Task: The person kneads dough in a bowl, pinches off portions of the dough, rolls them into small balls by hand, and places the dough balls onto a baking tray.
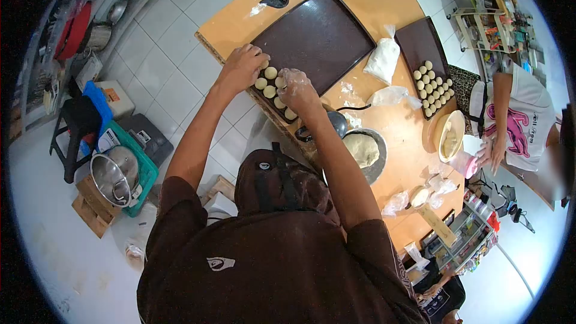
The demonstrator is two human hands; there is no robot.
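On my feed, the left hand (245,67) is at the near edge of a dark tray (324,36), fingers bent down over a dough ball at their tips — I can't tell whether they grip it. The right hand (296,89), dusted white, curls just beside another ball; its grip I can't tell either. More dough balls (269,92) sit between and below the hands, in rows along the tray's near side. I see the tray lying on a wooden table (408,144), a bag of white powder (383,61) just beside it. Near the right forearm, a metal bowl (382,165) holds a lump of dough (363,150).
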